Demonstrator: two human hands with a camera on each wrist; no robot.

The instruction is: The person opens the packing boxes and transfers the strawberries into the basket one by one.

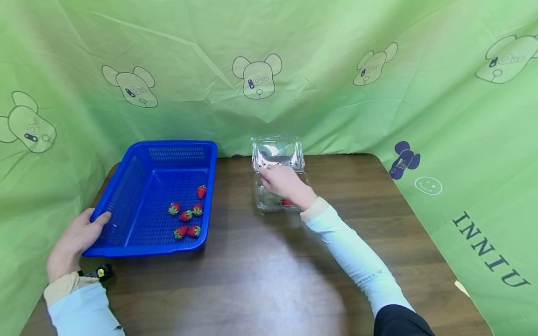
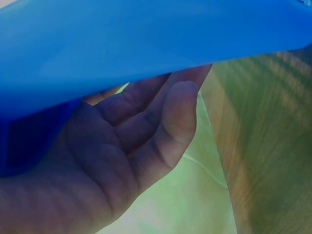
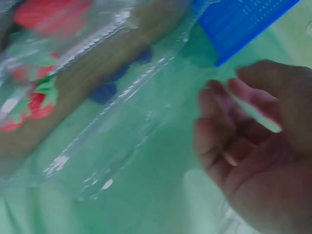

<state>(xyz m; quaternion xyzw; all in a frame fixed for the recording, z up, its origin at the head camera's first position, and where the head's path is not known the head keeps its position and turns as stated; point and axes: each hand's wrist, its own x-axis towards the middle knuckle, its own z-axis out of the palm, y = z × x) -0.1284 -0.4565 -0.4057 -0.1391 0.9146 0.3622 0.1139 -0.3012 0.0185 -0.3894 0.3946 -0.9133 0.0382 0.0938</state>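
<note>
My left hand [image 1: 80, 235] grips the left rim of a blue plastic basket [image 1: 145, 252], its thumb over the edge. In the left wrist view, the fingers [image 2: 139, 97] curl up beneath the blue rim. Several strawberries [image 1: 186, 215] with green leaves lie in the right part of the basket. Over a clear plastic clamshell box [image 1: 262, 205], my right hand [image 1: 286, 182] hovers with loosely bent fingers and nothing between them. Strawberries [image 3: 41, 105] show inside that box in the right wrist view. The hinged lid [image 1: 277, 147] stands up at the back.
A brown wooden table [image 1: 252, 280] carries the basket at left and the clamshell box near its back edge. Green printed cloth [image 1: 193, 70] hangs behind and along both sides. A dark band [image 1: 98, 272] circles the left wrist.
</note>
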